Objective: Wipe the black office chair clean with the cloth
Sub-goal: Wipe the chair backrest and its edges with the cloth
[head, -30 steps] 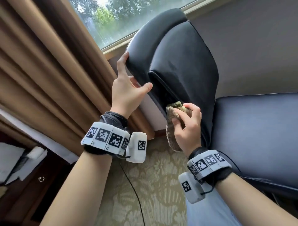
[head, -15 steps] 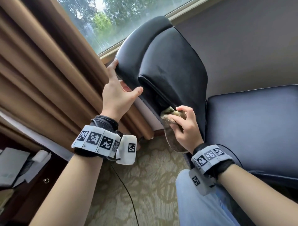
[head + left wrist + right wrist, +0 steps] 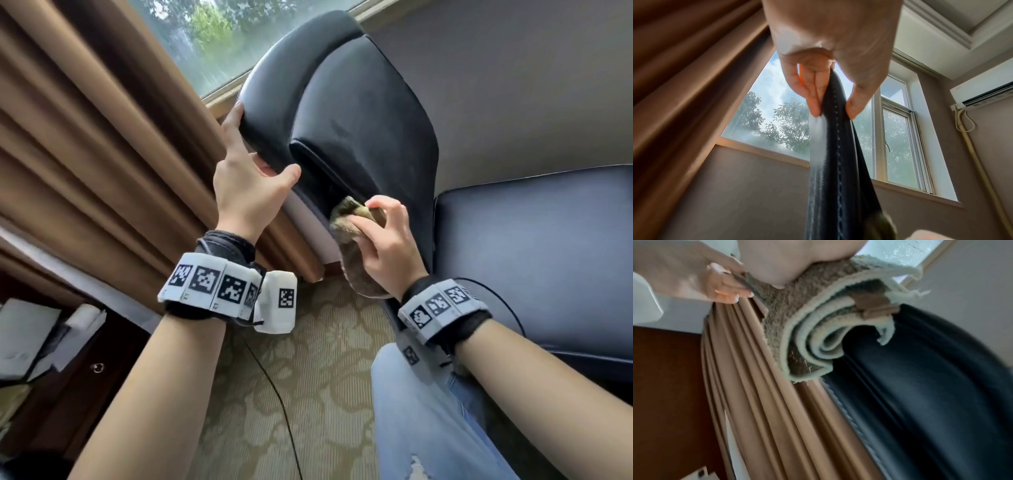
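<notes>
- Nearest to us are our two forearms, each with one band of black-and-white markers at the wrist, above one knee in blue jeans.
- Our right hand has its fingers curled round the one cloth, a folded brownish towel with a pale edge, and presses it against the lower edge of the chair back; the rest of the cloth hangs below the hand.
- Our left hand clamps the side edge of the chair back, thumb on the front and fingers behind.
- The one black chair has its seat to the right of the back.
- One thin black cable runs across the patterned carpet.
- Farthest are the brown curtain and the window.
</notes>
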A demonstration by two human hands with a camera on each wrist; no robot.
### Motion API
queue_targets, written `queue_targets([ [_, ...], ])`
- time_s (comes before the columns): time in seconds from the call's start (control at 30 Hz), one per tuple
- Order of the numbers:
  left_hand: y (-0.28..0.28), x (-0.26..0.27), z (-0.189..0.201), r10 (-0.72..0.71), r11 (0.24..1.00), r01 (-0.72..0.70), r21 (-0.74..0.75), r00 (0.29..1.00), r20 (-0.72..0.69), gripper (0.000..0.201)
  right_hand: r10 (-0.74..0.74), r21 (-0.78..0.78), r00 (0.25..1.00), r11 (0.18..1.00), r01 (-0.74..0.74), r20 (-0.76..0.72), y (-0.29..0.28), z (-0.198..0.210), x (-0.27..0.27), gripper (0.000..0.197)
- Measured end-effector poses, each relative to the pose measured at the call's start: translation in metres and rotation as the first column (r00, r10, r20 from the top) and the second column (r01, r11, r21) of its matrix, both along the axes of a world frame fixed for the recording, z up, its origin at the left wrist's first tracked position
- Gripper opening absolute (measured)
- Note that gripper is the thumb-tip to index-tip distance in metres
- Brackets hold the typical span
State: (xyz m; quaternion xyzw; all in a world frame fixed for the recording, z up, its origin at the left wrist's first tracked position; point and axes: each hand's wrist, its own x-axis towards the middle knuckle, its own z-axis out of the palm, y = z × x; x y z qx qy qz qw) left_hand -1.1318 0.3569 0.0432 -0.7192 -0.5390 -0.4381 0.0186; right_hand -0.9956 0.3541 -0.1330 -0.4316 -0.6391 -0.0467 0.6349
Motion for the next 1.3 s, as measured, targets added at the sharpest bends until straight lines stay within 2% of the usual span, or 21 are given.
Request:
queue_targets([
  [0.13, -0.002, 0.003, 0.0, 0.037, 0.999, -0.037, 0.004, 0.999, -0.02, 0.085, 0.071, -0.051, 0.994, 0.996, -0.067, 0.083, -0.008, -0.028, 0.015, 0.027],
  [0.23, -0.004, 0.006, 0.001, 0.054, 0.999, -0.054, 0.001, 0.998, -0.039, 0.084, 0.13, -0.091, 0.991, 0.987, -0.134, -0.04, -0.014, -0.02, 0.021, 0.027],
  [0.3, -0.005, 0.006, 0.001, 0.06, 0.998, -0.06, -0.004, 0.998, -0.036, 0.083, 0.098, -0.045, 0.986, 0.994, -0.105, -0.137, -0.022, -0.002, 0.02, 0.026],
  [0.37, -0.005, 0.006, 0.001, 0.055, 0.998, -0.055, -0.012, 0.998, -0.036, 0.083, 0.068, 0.005, 0.986, 0.998, -0.068, -0.154, -0.026, 0.017, 0.014, 0.026],
  [0.47, -0.005, 0.004, 0.001, 0.044, 0.999, -0.045, -0.014, 0.998, -0.041, 0.083, 0.026, -0.027, 0.998, 0.999, -0.028, -0.061, -0.016, 0.029, 0.002, 0.026],
  [0.63, -0.003, 0.005, 0.001, 0.046, 0.999, -0.046, -0.007, 0.999, 0.012, 0.083, -0.001, -0.074, 0.992, 0.997, 0.011, 0.13, -0.012, -0.006, 0.012, 0.03],
  [0.93, 0.007, 0.012, 0.008, 0.07, 0.997, -0.07, 0.015, 0.997, 0.016, 0.082, 0.036, -0.13, 0.991, 0.991, -0.019, 0.129, -0.008, -0.009, 0.029, 0.031],
  [0.97, 0.007, 0.012, 0.008, 0.076, 0.997, -0.077, 0.009, 0.997, 0.015, 0.082, 0.064, -0.14, 0.994, 0.989, -0.051, 0.092, -0.007, -0.009, 0.032, 0.03],
  [1.03, 0.009, 0.01, 0.008, 0.088, 0.996, -0.088, -0.001, 0.996, 0.001, 0.083, 0.089, -0.172, 0.992, 0.98, -0.103, -0.09, -0.006, -0.004, 0.039, 0.025],
  [1.1, 0.01, 0.007, 0.009, 0.104, 0.994, -0.105, -0.009, 0.994, -0.02, 0.084, -0.005, -0.201, 0.954, 0.978, -0.057, -0.299, -0.007, 0.0, 0.047, 0.026],
  [1.17, 0.012, 0.005, 0.01, 0.114, 0.993, -0.115, -0.009, 0.993, -0.038, 0.085, -0.1, -0.228, 0.894, 0.974, -0.003, -0.437, -0.007, 0.005, 0.053, 0.028],
  [1.23, 0.013, 0.005, 0.01, 0.122, 0.992, -0.122, -0.002, 0.991, -0.052, 0.086, -0.122, -0.217, 0.868, 0.976, 0.017, -0.482, -0.005, 0.01, 0.05, 0.028],
  [1.3, 0.013, 0.006, 0.008, 0.123, 0.992, -0.123, 0.009, 0.991, -0.05, 0.086, -0.125, -0.169, 0.873, 0.984, 0.05, -0.471, -0.001, 0.015, 0.038, 0.026],
])
